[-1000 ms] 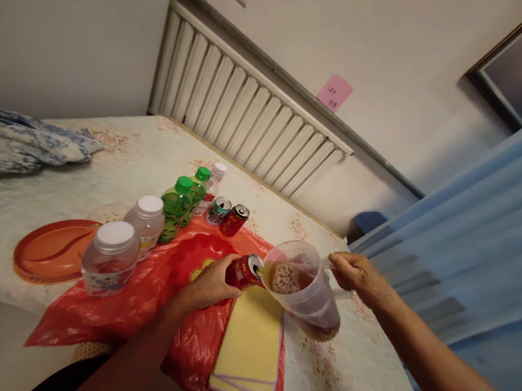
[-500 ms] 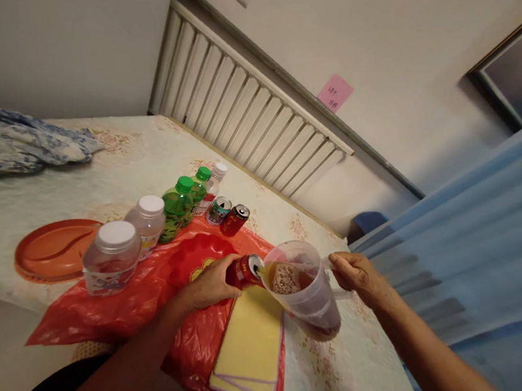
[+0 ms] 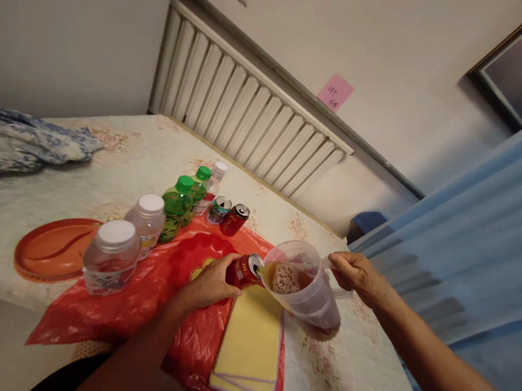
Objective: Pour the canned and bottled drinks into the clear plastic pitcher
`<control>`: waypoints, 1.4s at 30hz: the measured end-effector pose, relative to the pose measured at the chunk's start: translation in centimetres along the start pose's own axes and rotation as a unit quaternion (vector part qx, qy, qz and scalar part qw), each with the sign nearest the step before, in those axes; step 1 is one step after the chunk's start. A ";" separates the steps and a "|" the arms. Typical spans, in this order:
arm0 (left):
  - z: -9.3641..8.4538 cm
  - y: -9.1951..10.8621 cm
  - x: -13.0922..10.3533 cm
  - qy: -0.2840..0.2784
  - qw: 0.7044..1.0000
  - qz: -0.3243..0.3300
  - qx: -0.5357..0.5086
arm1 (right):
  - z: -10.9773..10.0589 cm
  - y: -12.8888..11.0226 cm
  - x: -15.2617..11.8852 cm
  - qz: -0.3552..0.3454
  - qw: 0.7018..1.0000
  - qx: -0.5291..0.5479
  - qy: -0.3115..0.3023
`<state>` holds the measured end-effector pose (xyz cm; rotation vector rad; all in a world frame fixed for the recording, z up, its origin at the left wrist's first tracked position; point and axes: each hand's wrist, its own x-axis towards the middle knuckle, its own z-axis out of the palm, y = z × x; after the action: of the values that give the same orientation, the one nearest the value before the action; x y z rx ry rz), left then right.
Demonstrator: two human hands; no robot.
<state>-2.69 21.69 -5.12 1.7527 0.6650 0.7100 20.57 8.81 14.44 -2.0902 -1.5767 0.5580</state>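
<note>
My left hand [image 3: 217, 281] is wrapped around a red drink can [image 3: 243, 272], whose opened top faces the pitcher. The fingers of my right hand [image 3: 352, 271] close round the handle of a clear plastic measuring jug [image 3: 310, 307]. This jug leans left and holds brown, foamy liquid [image 3: 286, 277]. Its lip meets the can's opening, with yellowish liquid at that spot; which way it flows I cannot tell. Below the can lies a stack of folded yellow cloths [image 3: 250, 342]. A red scalloped dish [image 3: 201, 253] sits partly behind my left hand, on a red plastic bag [image 3: 150, 298].
Two white-capped jars [image 3: 111, 258] stand left, near an orange divided plate [image 3: 53, 249]. Green-capped bottles [image 3: 179, 205], another white-capped bottle and two opened cans [image 3: 234, 220] line up farther back. A patterned cloth [image 3: 11, 137] lies far left. A radiator [image 3: 249, 95] borders the table.
Almost nothing differs. Both hands keep the can and the jug in the same place, lip to opening.
</note>
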 end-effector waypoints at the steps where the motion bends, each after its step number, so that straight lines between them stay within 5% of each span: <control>1: 0.0 0.0 0.0 0.001 1.000 0.001 -0.002 | 0.0 -0.1 0.0 0.001 1.000 0.001 0.001; 15: 0.1 -0.2 0.1 0.005 1.000 0.003 -0.011 | 0.3 0.7 -0.1 0.008 1.000 0.026 0.002; 20: 0.0 -0.4 0.1 0.016 1.000 0.000 -0.008 | 0.7 2.3 0.4 0.009 0.992 0.121 0.029; 33: -1.5 -0.2 -0.3 0.155 0.981 -0.021 -0.118 | 3.4 3.2 3.1 -0.037 0.921 0.359 0.145; 42: -1.2 -0.3 -4.2 0.002 0.982 -0.011 -0.190 | 5.9 0.4 5.3 -0.082 0.865 0.470 0.154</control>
<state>-6.45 19.43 -5.74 1.3908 0.5121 0.7700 18.86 14.49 9.17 -1.2067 -0.9662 0.7000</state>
